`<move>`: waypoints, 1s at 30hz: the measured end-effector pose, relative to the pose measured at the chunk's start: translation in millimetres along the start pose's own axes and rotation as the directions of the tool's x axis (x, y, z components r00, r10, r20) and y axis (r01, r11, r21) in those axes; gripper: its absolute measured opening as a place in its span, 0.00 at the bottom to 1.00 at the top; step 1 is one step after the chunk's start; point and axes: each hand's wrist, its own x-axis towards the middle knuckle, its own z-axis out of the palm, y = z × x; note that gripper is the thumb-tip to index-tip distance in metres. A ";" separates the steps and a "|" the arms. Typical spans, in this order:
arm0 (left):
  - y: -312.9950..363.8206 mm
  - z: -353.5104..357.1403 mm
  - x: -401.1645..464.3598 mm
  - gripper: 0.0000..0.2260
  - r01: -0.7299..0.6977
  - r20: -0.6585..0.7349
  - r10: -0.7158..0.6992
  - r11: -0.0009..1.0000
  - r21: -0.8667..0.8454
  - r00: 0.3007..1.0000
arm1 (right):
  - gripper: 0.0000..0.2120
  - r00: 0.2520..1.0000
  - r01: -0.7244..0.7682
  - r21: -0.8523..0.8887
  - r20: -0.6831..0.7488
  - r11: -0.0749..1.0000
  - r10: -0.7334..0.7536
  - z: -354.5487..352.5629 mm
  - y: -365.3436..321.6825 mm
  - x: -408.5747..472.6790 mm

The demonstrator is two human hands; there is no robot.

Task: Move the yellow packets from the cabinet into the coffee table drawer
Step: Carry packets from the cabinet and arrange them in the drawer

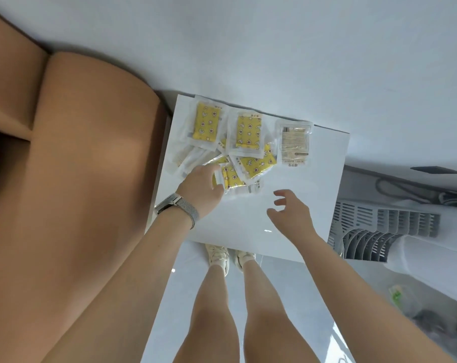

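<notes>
the yellow packets (pixel 244 150) lie in a loose, overlapping heap on the far left part of the white worktop (pixel 287 224), close to its back edge by the pale wall (pixel 248 48). two of them sit flat and face up at the back, showing a yellow print with small figures inside clear wrapping. one more packet (pixel 295 142) lies a little apart to the right with its printed label side up. others are tilted and partly buried nearer the front of the heap.

the left hand (pixel 201 188) reaches into the near left edge of the heap. its fingers are curled around a yellow packet (pixel 228 178) at the front, thumb side against the wrapping. a metal mesh watch (pixel 179 206) sits on that wrist. the right hand (pixel 291 210) hovers above the bare worktop, just to the right of the heap and not touching any packet. its fingers are loosely bent and spread, holding nothing.

a tan panel (pixel 86 179) stands along the left side, beside the worktop. below the front edge of the worktop the person's bare legs and pale shoes (pixel 230 258) show on a light glossy floor (pixel 175 297). to the right stands a white appliance with slatted vents (pixel 379 231).
</notes>
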 end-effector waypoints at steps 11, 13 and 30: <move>-13.0 11.7 21.8 0.19 0.092 -0.054 -0.104 0.975 -0.204 0.993 | 0.25 0.944 0.317 -0.099 -0.064 0.943 -0.324 -21.6 -69.0 83.0; -13.9 12.0 24.9 0.18 0.103 -0.067 -0.122 0.964 -0.245 0.990 | 0.31 0.950 0.289 -0.050 -0.112 0.956 -0.293 -22.9 -86.5 97.5; -13.9 2.1 37.2 0.19 -0.011 -0.133 -0.008 0.990 -0.142 0.991 | 0.46 0.961 0.044 -0.341 -0.241 0.939 -0.132 9.1 -131.0 133.5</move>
